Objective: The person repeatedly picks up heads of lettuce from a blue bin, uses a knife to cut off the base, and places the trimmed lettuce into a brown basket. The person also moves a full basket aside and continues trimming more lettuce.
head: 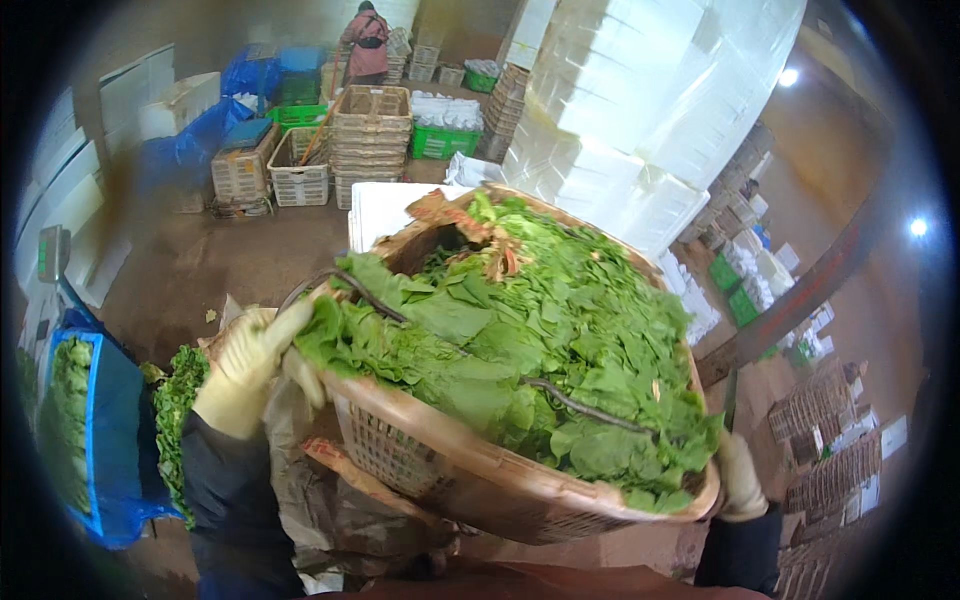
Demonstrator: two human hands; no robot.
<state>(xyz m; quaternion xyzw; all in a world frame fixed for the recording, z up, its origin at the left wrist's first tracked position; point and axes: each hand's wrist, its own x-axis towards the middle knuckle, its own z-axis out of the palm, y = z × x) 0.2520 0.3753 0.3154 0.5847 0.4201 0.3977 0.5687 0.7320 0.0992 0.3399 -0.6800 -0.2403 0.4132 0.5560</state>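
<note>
A tan plastic crate (409, 450), heaped with green leafy vegetables (540, 330), is raised and tilted in front of me. My left hand (251, 367), in a pale glove, grips its left corner, with the thumb up beside the leaves. At the right end my right hand (739, 476), gloved too, holds the crate's side; its fingers are partly hidden. A thin blade-like strip (730, 397) stands up by this hand, and I cannot tell whether it is held. A dark cord (592, 412) lies over the leaves. Torn brown paper (457, 217) sticks up at the far edge.
Below left are more greens (180, 420) and a blue-edged container of vegetables (75, 420). Stacked crates (371, 142) stand ahead, with a person (365, 45) beyond. Wrapped white foam boxes (615, 135) rise at the far right. A scale display (54, 255) is at left.
</note>
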